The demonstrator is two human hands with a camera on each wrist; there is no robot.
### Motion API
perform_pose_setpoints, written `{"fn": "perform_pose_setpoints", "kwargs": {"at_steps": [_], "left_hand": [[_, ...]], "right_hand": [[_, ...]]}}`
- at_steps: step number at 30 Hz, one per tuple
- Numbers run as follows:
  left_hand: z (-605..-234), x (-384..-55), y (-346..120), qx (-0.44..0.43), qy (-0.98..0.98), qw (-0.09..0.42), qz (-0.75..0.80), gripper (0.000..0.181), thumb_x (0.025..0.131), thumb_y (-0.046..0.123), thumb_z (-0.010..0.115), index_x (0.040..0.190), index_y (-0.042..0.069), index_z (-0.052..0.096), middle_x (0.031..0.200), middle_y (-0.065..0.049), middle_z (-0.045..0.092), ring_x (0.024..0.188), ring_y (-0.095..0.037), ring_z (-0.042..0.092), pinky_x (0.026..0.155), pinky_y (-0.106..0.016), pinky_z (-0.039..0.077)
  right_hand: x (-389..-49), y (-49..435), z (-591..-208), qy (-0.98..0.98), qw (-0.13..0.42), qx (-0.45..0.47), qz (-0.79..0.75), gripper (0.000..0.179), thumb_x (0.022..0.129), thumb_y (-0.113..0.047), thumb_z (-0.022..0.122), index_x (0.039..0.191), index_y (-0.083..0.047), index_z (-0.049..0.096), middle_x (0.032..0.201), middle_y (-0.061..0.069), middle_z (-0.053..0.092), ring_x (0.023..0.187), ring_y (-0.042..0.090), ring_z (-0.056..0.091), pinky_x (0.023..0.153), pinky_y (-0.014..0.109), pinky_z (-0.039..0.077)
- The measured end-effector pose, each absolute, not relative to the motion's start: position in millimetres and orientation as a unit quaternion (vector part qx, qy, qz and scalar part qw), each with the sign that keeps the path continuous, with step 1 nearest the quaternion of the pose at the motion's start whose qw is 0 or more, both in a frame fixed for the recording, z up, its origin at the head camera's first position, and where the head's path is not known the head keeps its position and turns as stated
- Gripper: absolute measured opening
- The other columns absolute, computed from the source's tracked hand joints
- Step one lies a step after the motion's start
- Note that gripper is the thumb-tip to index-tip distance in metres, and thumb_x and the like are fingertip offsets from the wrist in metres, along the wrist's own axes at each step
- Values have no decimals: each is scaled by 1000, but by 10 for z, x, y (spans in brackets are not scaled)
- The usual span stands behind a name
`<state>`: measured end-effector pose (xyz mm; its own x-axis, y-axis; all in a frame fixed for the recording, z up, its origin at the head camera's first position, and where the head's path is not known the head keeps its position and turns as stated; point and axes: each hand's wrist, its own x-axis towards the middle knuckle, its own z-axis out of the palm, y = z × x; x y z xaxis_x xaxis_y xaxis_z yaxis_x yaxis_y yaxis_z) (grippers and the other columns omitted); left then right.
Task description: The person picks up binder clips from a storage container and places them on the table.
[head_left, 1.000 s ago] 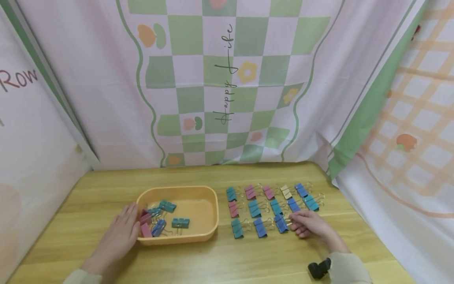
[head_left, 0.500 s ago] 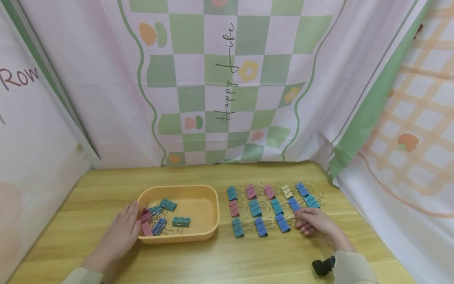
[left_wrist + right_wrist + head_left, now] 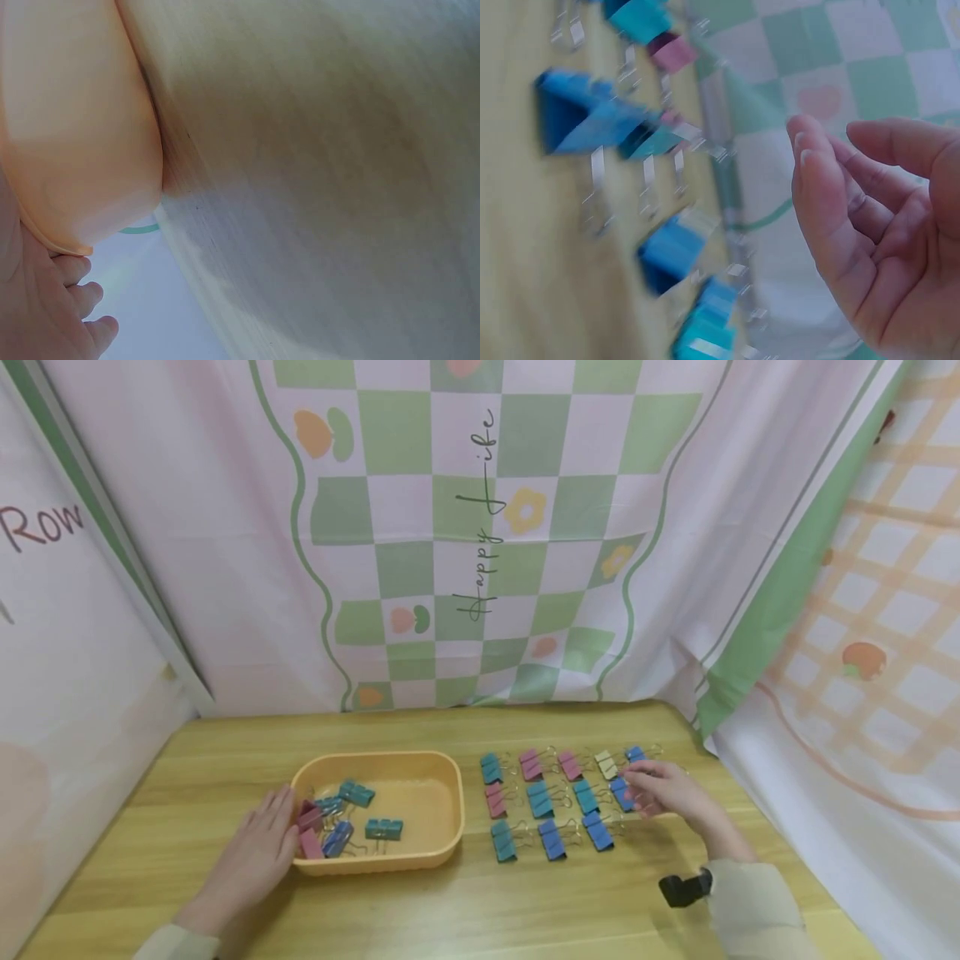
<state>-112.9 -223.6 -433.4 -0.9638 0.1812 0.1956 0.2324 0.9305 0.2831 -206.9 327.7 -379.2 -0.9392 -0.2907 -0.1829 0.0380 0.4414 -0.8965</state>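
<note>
My left hand (image 3: 251, 853) rests with straight fingers against the left side of an orange plastic basket (image 3: 452, 777). In the left wrist view, fingertips show past the rim of the basket (image 3: 82, 135). Inside it lie several binder clips, among them a green one (image 3: 383, 829) and a blue one (image 3: 337, 840). My right hand (image 3: 667, 793) is over the right end of the clip rows, near a blue binder clip (image 3: 621, 794), and hides the teal one at the end. In the right wrist view, that hand (image 3: 885, 225) holds nothing, thumb and fingertips apart.
Three rows of binder clips lie on the wooden table (image 3: 525, 910), a blue one (image 3: 597, 832) ending the nearest row and a cream one (image 3: 606, 765) in the far row. A checked curtain (image 3: 465, 560) hangs behind the table. A black device (image 3: 684, 890) sits at the right sleeve.
My right hand has let go of the blue clip at the end of the nearest row, then moved away from me over the farther rows. The left hand stays on the basket.
</note>
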Motion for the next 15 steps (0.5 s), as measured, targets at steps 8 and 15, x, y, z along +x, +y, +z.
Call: {"fn": "perform_pose_setpoints", "kwargs": {"at_steps": [8,15], "left_hand": [[-4322,-1135,-2231,-104,-979,79,-156,54,98,22,36,139,-11,23,144,-29,22,129,-46,21,103,-60,17],[-4334,-1131,-2238,-104,-979,80,-157,54,98,22,36,139,-11,23,144,-29,22,129,-46,21,103,-60,17]], "right_hand": [[-2161,2921,-3451,847,145,-132,-494,45,96,-21,49,125,13,44,84,13,62,73,26,62,67,42,55],[-2238,2488,-3327,847,138,-169,-484,41,95,-20,52,124,8,49,86,14,63,77,35,61,67,43,55]]}}
